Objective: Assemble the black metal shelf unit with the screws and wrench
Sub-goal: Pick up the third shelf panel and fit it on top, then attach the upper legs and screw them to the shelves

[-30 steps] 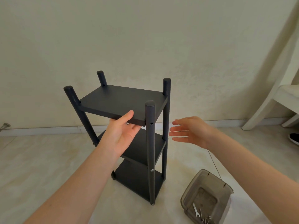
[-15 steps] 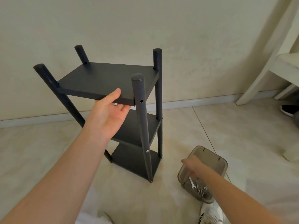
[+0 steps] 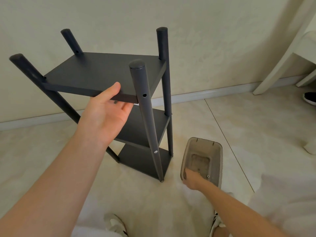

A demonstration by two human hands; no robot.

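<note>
Centre-left of frame: black metal shelf unit [image 3: 136,130], three tiers, standing on the floor [image 3: 248,130] close to the wall [image 3: 205,40]. Left hand [image 3: 104,115]: grips the front edge of the top shelf [image 3: 102,72], thumb on top, fingers curled beneath. Front post [image 3: 145,110]: open hole [image 3: 144,95] level with the top shelf, no screw in it; a fitted screw head [image 3: 155,151] shows lower down. Lower right of centre: translucent bin [image 3: 220,161] on the floor, just beside the unit's foot; right hand [image 3: 192,181] reaches into it, fingers hidden, so whether it holds anything cannot be told; one loose screw [image 3: 208,176] lies near it; wrench not made out. Risks, as judged: this corner looks unfixed, so a slackened left grip could let the top shelf drop or rack the frame; a small screw may slip from the fingers on the way up. Room: open floor right of the bin; white furniture leg [image 3: 273,65] and dark shoe [image 3: 309,98] at far right edge; wall close behind.
</note>
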